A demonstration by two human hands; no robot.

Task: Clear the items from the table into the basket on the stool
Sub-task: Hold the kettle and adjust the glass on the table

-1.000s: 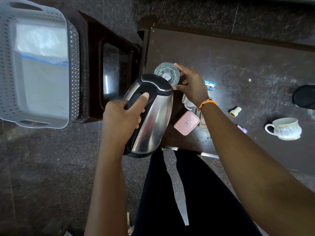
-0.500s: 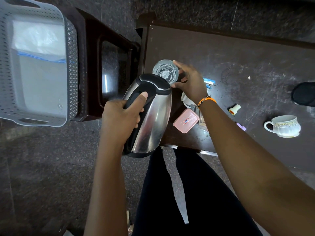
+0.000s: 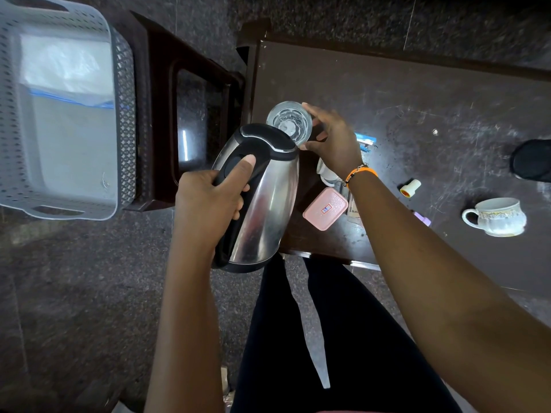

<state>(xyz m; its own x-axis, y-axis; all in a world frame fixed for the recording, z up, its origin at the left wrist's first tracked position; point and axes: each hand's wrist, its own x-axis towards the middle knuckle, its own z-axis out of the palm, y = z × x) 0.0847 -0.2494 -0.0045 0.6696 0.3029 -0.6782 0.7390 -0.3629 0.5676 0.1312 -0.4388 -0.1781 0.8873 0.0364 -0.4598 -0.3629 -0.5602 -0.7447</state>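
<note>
My left hand (image 3: 213,201) grips the black handle of a steel electric kettle (image 3: 262,204), thumb on its lid button, holding it over the table's near left corner. My right hand (image 3: 332,144) is wrapped around a clear drinking glass (image 3: 289,120) just beyond the kettle's lid. The grey perforated basket (image 3: 125,114) sits on the dark stool (image 3: 158,114) to the left, with a clear plastic bag (image 3: 65,67) inside. On the dark table (image 3: 417,99) lie a pink lidded box (image 3: 325,208), a white cup (image 3: 496,217), a small cream cap (image 3: 411,188) and a blue-white item (image 3: 366,143).
A black round object (image 3: 532,159) sits at the table's right edge. Another white cup (image 3: 325,174) is partly hidden under my right wrist. A small purple piece (image 3: 423,218) lies near my forearm. My legs stand against the table's near edge, on speckled dark floor.
The kettle and glass have barely shifted; both hands keep their grips. The view has drifted slightly.
</note>
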